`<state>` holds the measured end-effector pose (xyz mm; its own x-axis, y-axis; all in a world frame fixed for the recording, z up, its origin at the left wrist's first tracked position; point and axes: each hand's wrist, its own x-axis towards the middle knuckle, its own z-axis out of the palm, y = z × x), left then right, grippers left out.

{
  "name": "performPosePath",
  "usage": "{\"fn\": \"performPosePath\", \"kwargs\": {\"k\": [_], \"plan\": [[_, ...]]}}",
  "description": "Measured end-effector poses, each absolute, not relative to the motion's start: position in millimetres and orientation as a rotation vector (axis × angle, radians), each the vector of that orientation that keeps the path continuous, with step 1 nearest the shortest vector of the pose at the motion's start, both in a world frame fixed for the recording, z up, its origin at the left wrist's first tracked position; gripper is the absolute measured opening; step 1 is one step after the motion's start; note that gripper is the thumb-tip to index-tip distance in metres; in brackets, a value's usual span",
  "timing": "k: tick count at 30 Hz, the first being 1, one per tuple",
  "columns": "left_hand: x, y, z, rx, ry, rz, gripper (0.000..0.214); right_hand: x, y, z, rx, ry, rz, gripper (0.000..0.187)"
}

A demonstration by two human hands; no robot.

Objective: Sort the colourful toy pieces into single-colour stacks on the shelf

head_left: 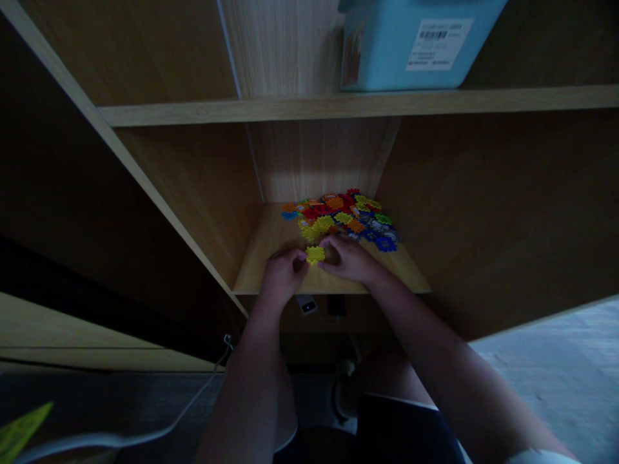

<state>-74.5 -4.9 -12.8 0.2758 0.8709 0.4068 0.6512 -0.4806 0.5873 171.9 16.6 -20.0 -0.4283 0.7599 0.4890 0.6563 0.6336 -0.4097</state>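
Observation:
Between my two hands is a yellow gear-shaped plastic piece point(315, 254), just above the wooden shelf point(256, 264). My left hand point(284, 274) pinches its left edge between thumb and finger. On the opposite side, my right hand point(349, 259) curls with its fingertips on the right edge. Right behind them lies a heap of toothed plastic pieces point(333, 203) in red, orange, yellow, green and blue. A dark blue piece point(385, 244) sits at the heap's right front. My right hand partly covers the front of the heap.
A light blue bin point(406, 51) with a white label stands on the upper shelf board point(290, 108). Wooden side panels flank the compartment. Below the shelf are a small device point(306, 304) and a dark block point(336, 305). A white cable point(193, 398) runs along the lower left.

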Motion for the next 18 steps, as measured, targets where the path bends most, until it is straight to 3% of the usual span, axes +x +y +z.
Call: {"fn": "performPosePath", "kwargs": {"k": [18], "plan": [[-74.2,-3.9,-14.5,2.182,1.351,1.07,0.025,172.0,15.1,-17.8,-1.097,-2.202,0.25,0.034]]}}
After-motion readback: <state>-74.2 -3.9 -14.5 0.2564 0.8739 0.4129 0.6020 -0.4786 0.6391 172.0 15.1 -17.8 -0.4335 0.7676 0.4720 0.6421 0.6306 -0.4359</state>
